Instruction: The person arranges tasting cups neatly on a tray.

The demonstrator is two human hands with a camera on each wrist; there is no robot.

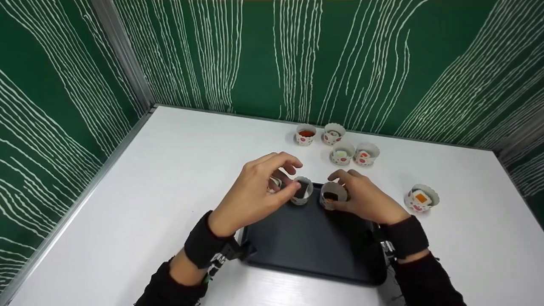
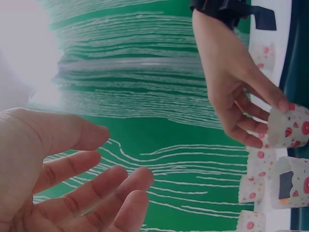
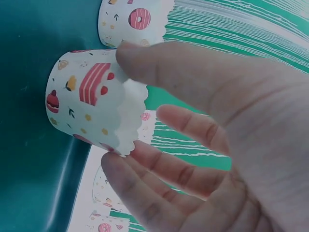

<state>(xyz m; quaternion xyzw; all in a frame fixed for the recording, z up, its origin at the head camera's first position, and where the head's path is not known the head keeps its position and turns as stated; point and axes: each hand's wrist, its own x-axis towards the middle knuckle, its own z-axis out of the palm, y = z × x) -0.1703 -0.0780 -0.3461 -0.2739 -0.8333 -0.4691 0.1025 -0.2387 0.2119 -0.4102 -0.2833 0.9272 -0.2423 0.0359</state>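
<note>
My right hand [image 1: 367, 197] grips a paper baking cup [image 3: 77, 111] between thumb and fingers. This cup stands at the far edge of a dark tray [image 1: 310, 242], with a dark piece and something orange inside. Its wall carries cake and dessert prints, seen in the right wrist view. Just left of it is a second baking cup [image 1: 300, 199] holding a dark piece. My left hand [image 1: 255, 195] hovers beside that second cup, fingers loosely bent and nothing between them in the left wrist view. Another pale item [image 1: 275, 182] shows partly behind the left hand; its kind is hidden.
Farther back on the white table [image 1: 187, 170] stand several printed cups, among them one with orange-red contents [image 1: 305, 136] and one with a white piece [image 1: 341, 156]. A cup with an orange-marked white piece [image 1: 420, 199] stands right of the tray. Green white-lined walls [image 1: 255, 55] enclose the table.
</note>
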